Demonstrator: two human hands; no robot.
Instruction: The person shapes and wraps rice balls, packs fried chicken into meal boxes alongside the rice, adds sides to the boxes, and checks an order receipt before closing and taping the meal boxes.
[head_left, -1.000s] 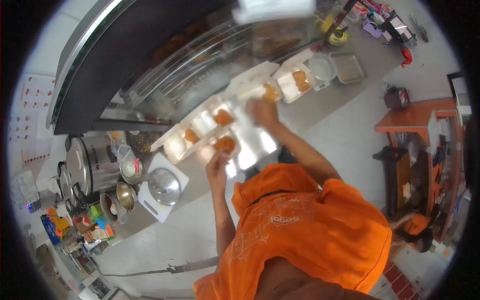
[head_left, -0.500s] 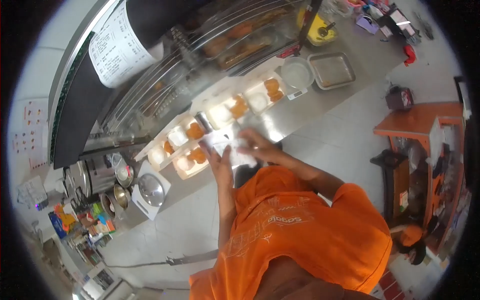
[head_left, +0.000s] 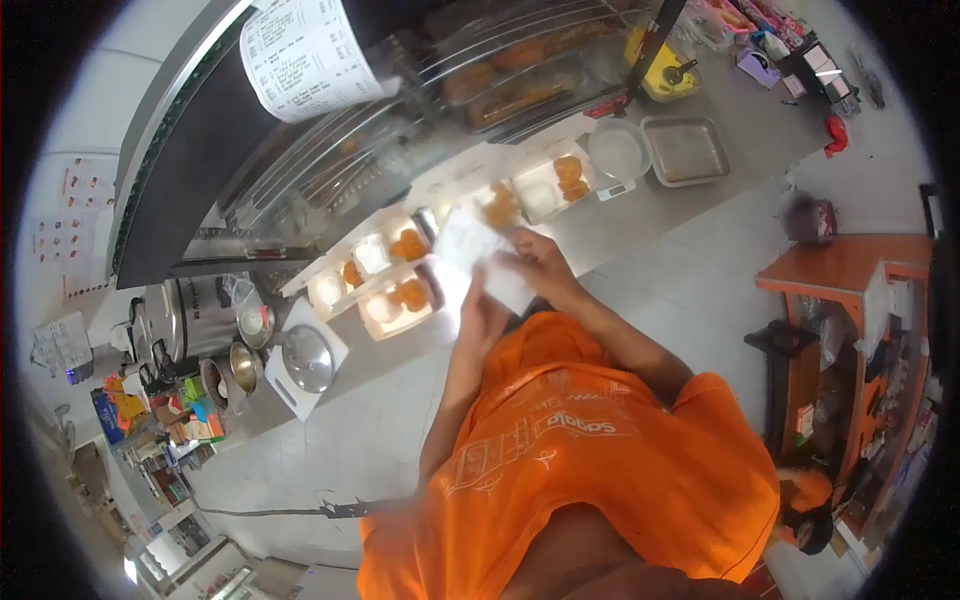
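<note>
Between half a second ago and now, the white paper [head_left: 470, 240] between my hands has come up and forward, its upper part now in front of an open box with fried pieces [head_left: 500, 207], while the other boxes keep their places along the steel counter [head_left: 650, 205]. Then, my right hand's fingers were spread and blurred beside the paper; now that right hand [head_left: 543, 264] is closed in, thumb and fingers apparently pinching its side. My left hand [head_left: 484, 312] is cupped, partly open, against the lower part, too smeared by motion for me to tell how firm its hold is. I can't make out whether it's one folded sheet or two pieces. If that pinch slipped, I think the paper could drop onto the uncovered food and pick up grease, since the lids stand open. Spreading it too hard between both hands might tear or crumple it. The front box [head_left: 406, 329] sits near the counter's edge, just beyond my left hand, so a careless swing of that wrist could nudge it and spill its rice.
</note>
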